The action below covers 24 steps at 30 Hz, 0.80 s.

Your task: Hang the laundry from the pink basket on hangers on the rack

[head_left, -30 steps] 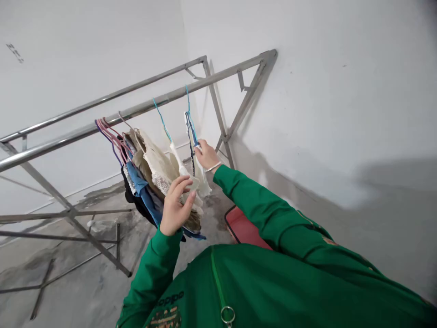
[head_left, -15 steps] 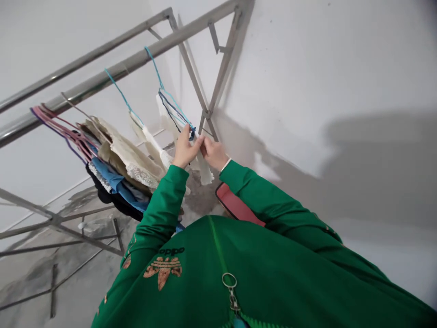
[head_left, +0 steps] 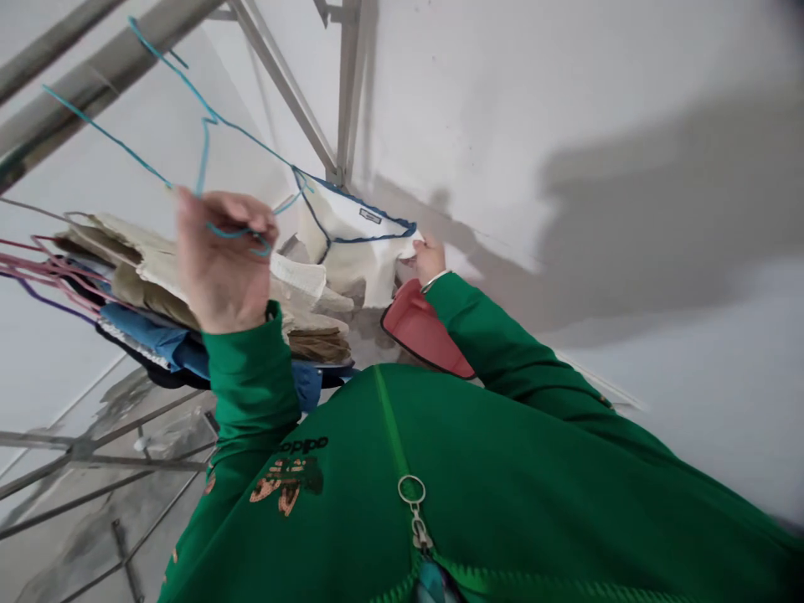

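Observation:
A turquoise wire hanger (head_left: 251, 138) hooks over the metal rail, and one of its arms runs to a white garment (head_left: 348, 260) with dark blue trim and a small label. The fingers of my left hand (head_left: 223, 264) are curled round the hanger's near lower part, slightly blurred. My right hand (head_left: 430, 258) pinches the edge of the white garment and holds its neckline stretched out to the right. A second turquoise hanger (head_left: 106, 134) hangs just left of it, partly behind my left hand.
Thick metal rails (head_left: 94, 92) of a drying rack cross the upper left. Beige clothes (head_left: 131, 247) and blue clothes (head_left: 147, 331) hang on pink and purple hangers (head_left: 54, 285). A pink, dark-edged object (head_left: 420, 331) is below my right forearm. A white wall (head_left: 565, 100) rises at right.
My hands have parted: the left moved left with the hanger's near side, the right moved right with the garment's edge. The neckline is now spread wide. The view has shifted closer to the rack.

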{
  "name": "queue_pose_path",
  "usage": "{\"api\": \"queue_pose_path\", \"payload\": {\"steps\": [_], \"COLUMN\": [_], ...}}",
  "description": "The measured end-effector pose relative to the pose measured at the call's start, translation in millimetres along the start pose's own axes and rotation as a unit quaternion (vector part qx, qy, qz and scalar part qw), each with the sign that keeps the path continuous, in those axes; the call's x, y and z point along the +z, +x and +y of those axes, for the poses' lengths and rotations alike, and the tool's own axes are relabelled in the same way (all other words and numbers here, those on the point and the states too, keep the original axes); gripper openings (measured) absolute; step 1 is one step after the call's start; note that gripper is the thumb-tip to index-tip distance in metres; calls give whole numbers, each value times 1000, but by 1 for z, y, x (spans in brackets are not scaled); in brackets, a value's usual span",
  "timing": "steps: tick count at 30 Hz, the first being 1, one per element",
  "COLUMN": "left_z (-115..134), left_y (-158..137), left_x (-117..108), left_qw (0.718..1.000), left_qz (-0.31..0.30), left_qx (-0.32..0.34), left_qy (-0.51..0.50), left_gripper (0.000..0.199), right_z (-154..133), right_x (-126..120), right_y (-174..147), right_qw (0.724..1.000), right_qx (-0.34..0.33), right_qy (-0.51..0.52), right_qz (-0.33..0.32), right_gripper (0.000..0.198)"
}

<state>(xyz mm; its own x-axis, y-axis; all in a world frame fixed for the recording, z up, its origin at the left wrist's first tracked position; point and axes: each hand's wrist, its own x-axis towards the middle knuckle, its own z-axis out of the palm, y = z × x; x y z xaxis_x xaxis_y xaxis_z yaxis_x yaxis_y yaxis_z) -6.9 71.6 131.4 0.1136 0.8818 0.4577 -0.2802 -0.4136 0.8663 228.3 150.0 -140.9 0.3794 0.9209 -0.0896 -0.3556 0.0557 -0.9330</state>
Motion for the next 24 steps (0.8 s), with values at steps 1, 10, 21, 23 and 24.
{"api": "queue_pose_path", "payload": {"steps": [1, 10, 21, 23, 24], "left_z": [7, -19, -58, -58, -58], "left_y": [-1, -26, -60, -62, -63], "left_x": [-4, 1, -27, -33, -36], "left_qw": [999, 988, 946, 943, 942], "left_qz": [14, 50, 38, 36, 33], "left_qx": [43, 138, 147, 138, 136], "left_qy": [4, 47, 286, 302, 306], "left_gripper": [50, 33, 51, 54, 56], "right_z": [-5, -78, -164, -155, -149], "right_x": [-7, -69, -192, -196, -195], "right_y": [6, -21, -99, -103, -104], "right_qw": [999, 991, 984, 987, 988], "right_qx": [10, -128, -87, -22, 12], "right_qy": [30, 27, -147, -132, -122], "right_qz": [42, -32, 58, 89, 95], "right_gripper": [12, 20, 12, 15, 18]}}
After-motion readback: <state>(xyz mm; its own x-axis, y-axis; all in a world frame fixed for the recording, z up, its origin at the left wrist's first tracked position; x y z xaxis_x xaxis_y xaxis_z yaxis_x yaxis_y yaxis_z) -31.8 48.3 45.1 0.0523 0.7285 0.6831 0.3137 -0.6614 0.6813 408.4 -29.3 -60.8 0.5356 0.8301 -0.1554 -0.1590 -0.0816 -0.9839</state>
